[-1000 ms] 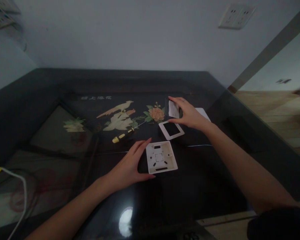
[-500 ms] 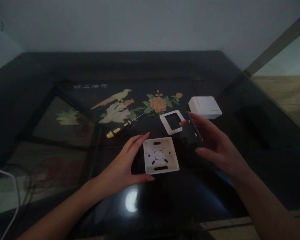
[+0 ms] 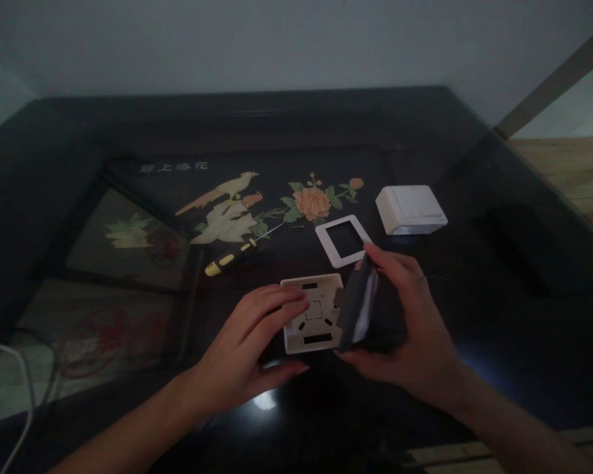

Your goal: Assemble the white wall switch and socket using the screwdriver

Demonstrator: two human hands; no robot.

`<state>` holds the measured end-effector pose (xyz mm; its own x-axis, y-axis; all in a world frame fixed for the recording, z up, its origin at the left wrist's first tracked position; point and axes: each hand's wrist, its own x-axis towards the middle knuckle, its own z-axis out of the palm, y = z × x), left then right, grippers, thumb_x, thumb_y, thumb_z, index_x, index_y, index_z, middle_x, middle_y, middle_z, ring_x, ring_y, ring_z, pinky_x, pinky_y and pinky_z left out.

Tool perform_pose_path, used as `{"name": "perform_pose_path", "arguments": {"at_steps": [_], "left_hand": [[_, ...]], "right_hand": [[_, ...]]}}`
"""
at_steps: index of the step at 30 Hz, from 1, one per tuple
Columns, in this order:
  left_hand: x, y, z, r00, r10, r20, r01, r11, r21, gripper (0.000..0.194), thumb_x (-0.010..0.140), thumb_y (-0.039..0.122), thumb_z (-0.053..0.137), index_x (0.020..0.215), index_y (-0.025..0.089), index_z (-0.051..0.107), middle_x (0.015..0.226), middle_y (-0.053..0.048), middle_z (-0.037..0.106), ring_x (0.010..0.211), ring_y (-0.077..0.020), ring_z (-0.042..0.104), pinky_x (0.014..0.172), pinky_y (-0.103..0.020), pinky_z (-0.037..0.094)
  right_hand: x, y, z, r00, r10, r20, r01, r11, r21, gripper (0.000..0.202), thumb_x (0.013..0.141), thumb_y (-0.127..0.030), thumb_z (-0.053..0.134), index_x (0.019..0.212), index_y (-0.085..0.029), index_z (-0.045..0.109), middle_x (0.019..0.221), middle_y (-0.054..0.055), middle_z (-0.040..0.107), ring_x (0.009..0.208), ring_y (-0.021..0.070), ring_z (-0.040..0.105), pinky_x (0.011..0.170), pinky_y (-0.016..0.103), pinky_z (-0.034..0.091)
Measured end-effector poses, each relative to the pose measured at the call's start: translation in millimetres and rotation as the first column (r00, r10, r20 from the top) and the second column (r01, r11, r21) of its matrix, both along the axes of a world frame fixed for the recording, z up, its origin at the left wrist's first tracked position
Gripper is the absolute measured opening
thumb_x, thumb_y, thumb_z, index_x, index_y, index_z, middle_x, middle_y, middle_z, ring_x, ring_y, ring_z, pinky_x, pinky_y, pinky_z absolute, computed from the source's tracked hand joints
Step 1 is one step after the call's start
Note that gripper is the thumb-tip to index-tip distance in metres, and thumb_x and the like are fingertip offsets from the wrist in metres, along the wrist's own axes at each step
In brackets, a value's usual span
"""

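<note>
A square white back box (image 3: 316, 311) with slots and holes lies open side up on the dark glossy table (image 3: 257, 125). My left hand (image 3: 252, 342) is at its left side, fingers apart, with fingertips over the box and the thumb near its lower edge. Between the thumb and fingers of my right hand (image 3: 400, 316) is a dark module with a pale face (image 3: 358, 299), tilted on edge over the right side of the box. A white square frame (image 3: 330, 245) lies just behind them.
A yellow and black screwdriver (image 3: 231, 259) lies to the left, with a small screw (image 3: 296, 227) near its tip. A white block, perhaps stacked boxes (image 3: 411, 209), stands at the right. A white cable (image 3: 27, 382) runs along the left edge.
My right hand has brought the dark module left and down to the box, turning it. My left fingers have moved from the box's upper left corner to over its inside.
</note>
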<state>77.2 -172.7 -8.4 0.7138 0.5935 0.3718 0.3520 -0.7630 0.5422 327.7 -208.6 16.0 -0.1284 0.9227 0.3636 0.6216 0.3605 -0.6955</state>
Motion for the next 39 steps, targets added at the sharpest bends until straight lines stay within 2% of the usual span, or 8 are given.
{"name": "perform_pose_path", "arguments": {"at_steps": [5, 11, 18, 22, 26, 32, 35, 39], "left_hand": [[9, -15, 10.4, 0.988, -0.092, 0.123, 0.087, 0.995, 0.042, 0.022, 0.095, 0.038, 0.06, 0.107, 0.02, 0.057, 0.084, -0.003, 0.072, 0.074, -0.019, 0.068, 0.067, -0.033, 0.05], [22, -21, 12.7, 0.987, -0.029, 0.161, 0.028, 1.0, 0.008, 0.034, 0.1, 0.041, 0.047, 0.074, 0.02, 0.055, 0.063, -0.002, 0.065, 0.058, -0.0162, 0.061, 0.056, -0.032, 0.044], [20, -9, 14.1, 0.953, 0.169, 0.25, -0.12, 0.973, -0.199, 0.028, 0.1, 0.035, 0.046, 0.079, 0.019, 0.055, 0.071, -0.001, 0.063, 0.067, -0.0151, 0.059, 0.062, -0.027, 0.046], [11, -3, 14.9, 0.911, 0.373, 0.176, -0.225, 0.808, -0.544, 0.035, 0.101, 0.039, 0.041, 0.072, 0.02, 0.047, 0.066, 0.002, 0.049, 0.061, -0.0134, 0.05, 0.056, -0.023, 0.04], [6, 7, 19.2, 0.935, 0.327, 0.136, -0.134, 0.682, -0.719, 0.038, 0.099, 0.044, 0.04, 0.071, 0.02, 0.046, 0.068, 0.003, 0.045, 0.063, -0.0131, 0.045, 0.058, -0.023, 0.038], [7, 12, 25.8, 0.977, 0.097, 0.187, 0.075, 0.668, -0.74, 0.042, 0.099, 0.048, 0.041, 0.069, 0.019, 0.046, 0.068, 0.003, 0.044, 0.062, -0.0121, 0.043, 0.059, -0.024, 0.035], [8, 10, 21.2, 0.953, 0.184, 0.243, 0.063, 0.662, -0.746, 0.047, 0.098, 0.057, 0.039, 0.073, 0.018, 0.049, 0.069, 0.002, 0.046, 0.064, -0.0134, 0.044, 0.06, -0.025, 0.036], [8, 7, 9.9, 0.859, 0.384, 0.34, -0.038, 0.708, -0.705, 0.039, 0.101, 0.052, 0.035, 0.098, 0.02, 0.057, 0.086, -0.002, 0.056, 0.082, -0.0178, 0.054, 0.075, -0.029, 0.044]], "right_hand": [[-24, -15, 1.7, 1.0, 0.007, 0.028, -0.009, 0.997, 0.081, 0.096, 0.076, -0.064, 0.068, 0.154, -0.037, 0.02, 0.121, 0.012, 0.051, 0.11, 0.034, 0.055, 0.084, 0.05, 0.057], [-29, -22, -1.1, 0.996, 0.08, 0.039, -0.083, 0.993, 0.089, 0.089, 0.084, -0.062, 0.059, 0.156, -0.033, 0.016, 0.126, 0.012, 0.051, 0.111, 0.0306, 0.057, 0.085, 0.045, 0.058], [-19, -15, 2.2, 0.974, 0.016, -0.226, -0.055, 0.985, -0.164, 0.055, 0.095, -0.032, 0.057, 0.146, -0.036, 0.035, 0.128, 0.005, 0.058, 0.109, 0.0194, 0.063, 0.086, 0.033, 0.06], [-16, -8, 8.3, 0.891, -0.088, -0.445, -0.103, 0.917, -0.386, 0.032, 0.093, -0.03, 0.059, 0.125, -0.031, 0.053, 0.096, -0.001, 0.071, 0.077, 0.0122, 0.071, 0.064, 0.021, 0.061], [-10, 2, 13.3, 0.863, -0.147, -0.483, -0.131, 0.858, -0.497, 0.013, 0.094, -0.033, 0.057, 0.101, -0.024, 0.064, 0.072, -0.002, 0.069, 0.059, 0.0094, 0.067, 0.054, 0.017, 0.057], [-15, 0, 13.2, 0.823, -0.084, -0.561, -0.362, 0.685, -0.632, 0.021, 0.088, -0.037, 0.065, 0.103, -0.023, 0.065, 0.066, -0.005, 0.061, 0.05, 0.0047, 0.056, 0.042, 0.011, 0.047], [-19, -3, 11.7, 0.777, -0.13, -0.616, -0.423, 0.617, -0.664, 0.024, 0.088, -0.04, 0.065, 0.103, -0.021, 0.062, 0.067, -0.006, 0.061, 0.049, 0.0036, 0.055, 0.041, 0.01, 0.046], [-16, -1, 8.4, 0.729, -0.212, -0.651, -0.381, 0.664, -0.643, 0.03, 0.089, -0.045, 0.065, 0.106, -0.021, 0.058, 0.071, -0.004, 0.066, 0.047, 0.0041, 0.058, 0.043, 0.013, 0.051]]}}
